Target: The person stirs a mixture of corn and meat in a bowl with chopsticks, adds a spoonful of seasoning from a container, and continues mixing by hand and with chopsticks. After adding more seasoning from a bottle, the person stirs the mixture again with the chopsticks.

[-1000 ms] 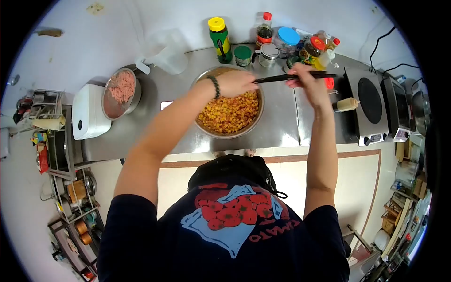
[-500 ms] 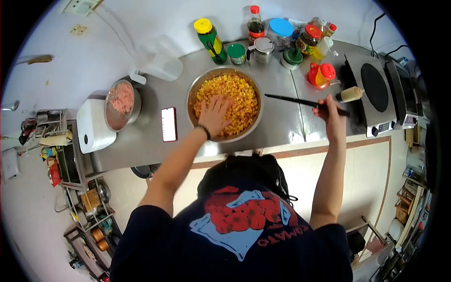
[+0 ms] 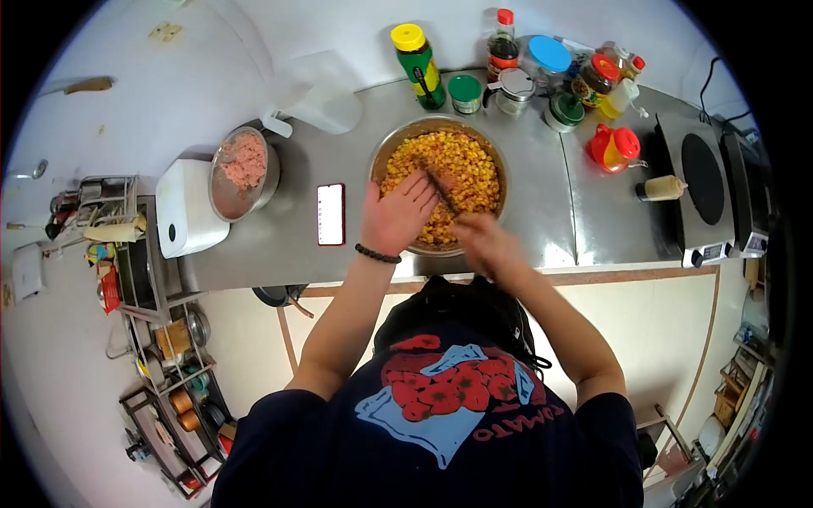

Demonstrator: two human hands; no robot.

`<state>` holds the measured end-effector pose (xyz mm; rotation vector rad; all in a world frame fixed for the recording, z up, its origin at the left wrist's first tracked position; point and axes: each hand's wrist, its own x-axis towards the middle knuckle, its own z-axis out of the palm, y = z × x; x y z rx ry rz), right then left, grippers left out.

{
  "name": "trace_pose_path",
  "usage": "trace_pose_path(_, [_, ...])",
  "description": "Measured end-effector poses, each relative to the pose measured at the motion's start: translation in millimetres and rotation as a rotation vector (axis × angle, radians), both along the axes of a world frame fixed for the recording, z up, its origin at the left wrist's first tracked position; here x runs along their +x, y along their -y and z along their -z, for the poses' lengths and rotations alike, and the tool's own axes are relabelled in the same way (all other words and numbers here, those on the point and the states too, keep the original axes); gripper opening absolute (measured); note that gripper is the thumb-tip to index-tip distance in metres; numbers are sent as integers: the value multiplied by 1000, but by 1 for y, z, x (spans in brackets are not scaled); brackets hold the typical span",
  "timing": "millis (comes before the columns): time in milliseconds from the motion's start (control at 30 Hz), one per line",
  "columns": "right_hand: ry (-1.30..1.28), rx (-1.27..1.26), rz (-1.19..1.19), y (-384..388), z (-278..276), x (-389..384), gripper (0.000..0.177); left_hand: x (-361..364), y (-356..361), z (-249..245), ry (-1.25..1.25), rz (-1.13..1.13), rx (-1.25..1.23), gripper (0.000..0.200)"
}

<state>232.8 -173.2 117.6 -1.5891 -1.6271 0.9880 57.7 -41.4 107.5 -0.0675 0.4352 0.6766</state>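
Observation:
A steel bowl [image 3: 503, 182] full of yellow corn kernels mixed with reddish bits [image 3: 461, 161] stands on the metal counter. Over its left rim, my left hand [image 3: 398, 213] is open, palm turned up and fingers stretched toward the corn. A dark bracelet circles that wrist. My right hand [image 3: 493, 247], smeared by motion, is closed at the bowl's near right edge. It grips long, thin dark utensils that look like chopsticks [image 3: 442, 190]. They cross over the corn, their far end by my left fingertips; whether they touch is blurred.
Left of the bowl lie a phone [image 3: 331, 215] and a steel bowl of pink minced meat [image 3: 244, 161] against a white appliance [image 3: 182, 212]. A clear plastic jug [image 3: 326, 106], a green bottle [image 3: 418, 72] and several condiment jars line the back. An induction cooker [image 3: 703, 182] stands right.
My left hand has come off the corn and turned palm up. My right hand has swung left with the chopsticks, from above the counter to the bowl. The view has shifted slightly.

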Motion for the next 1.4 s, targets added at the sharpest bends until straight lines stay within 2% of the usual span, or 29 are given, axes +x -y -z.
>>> trace_pose_path(33, [-1,1,-12,-5,6,10,31,-8,1,-7,-1,-21,159,76])
trace_pose_path(67, [34,244,106,-9,14,20,27,-21,-6,-8,-5,-29,160,76])
trace_pose_path(100, [71,489,227,-14,17,24,23,-35,-19,-7,-207,-87,382,70])
trace_pose_path(133, [69,485,219,-17,9,21,23,-50,-29,-2,-413,-147,596,65])
trace_pose_path(200, [-1,432,200,-24,-18,8,14,-75,-54,33,-1344,73,758,55])
trace_pose_path(233, [-44,327,188,-31,-15,1,14,-84,-66,60,-1467,180,778,52])
trace_pose_path(267, [-40,331,189,-43,-11,-7,14,-88,-77,77,-1585,291,800,49])
trace_pose_path(300, [-34,343,245,-58,-7,-16,11,-83,-87,80,-1580,292,806,49])
trace_pose_path(367, [1,383,339,-89,-13,-31,9,-75,-94,85,-1394,428,657,45])
trace_pose_path(500, [136,454,348,-154,-44,-44,18,-66,-92,64,-1269,334,549,47])
trace_pose_path(567, [257,276,30,-173,-67,-49,26,-71,-89,60,-1091,321,490,57])
trace_pose_path(600, [261,273,31,-181,-77,-54,26,-70,-86,53,-1087,322,489,57])
trace_pose_path(667, [116,-90,-376,-196,-92,-61,30,-66,-81,38,-1112,370,483,67])
trace_pose_path(700, [134,48,-403,-213,-69,-63,31,-69,-80,39,-1074,394,484,70])
trace_pose_path(733, [141,46,-399,-227,-55,-61,31,-72,-80,44,-1066,396,487,70])
trace_pose_path(800, [-22,-17,-400,-246,-36,-51,31,-78,-77,55,-1025,392,503,73])
trace_pose_path(833, [-22,-72,-388,-249,-40,-38,30,-80,-76,55,-997,377,465,62])
trace_pose_path(867, [-129,-109,-302,-252,-37,-26,30,-81,-76,55,-993,375,463,62])
trace_pose_path(900, [-196,-162,-189,-254,-33,-13,32,-81,-77,57,-1041,416,530,54])
trace_pose_path(933, [-178,-188,-95,-263,-19,6,35,-82,-78,58,-1088,456,598,46])
trace_pose_path(1000, [-324,-82,119,-254,-15,35,40,-83,-78,63,-1071,437,610,44])
trace_pose_path(1100, [-268,-61,375,-229,-6,86,34,-83,-77,66,-1080,417,635,44])
trace_pose_path(1133, [-46,16,431,-223,13,108,31,-83,-76,67,-1107,409,645,44])
trace_pose_path(1167, [-210,12,489,-197,5,108,28,-82,-74,67,-1101,417,648,44])
trace_pose_path(1200, [-43,-24,538,-172,-5,110,28,-81,-72,66,-1133,406,642,43])
trace_pose_path(1267, [-236,18,715,-124,3,110,30,-80,-64,66,-1159,400,639,41])
trace_pose_path(1367, [-140,86,728,-50,2,87,22,-85,-41,77,-1150,339,550,39])
trace_pose_path(1400, [-146,83,832,-32,-4,67,16,-89,-31,76,-1148,341,552,39])
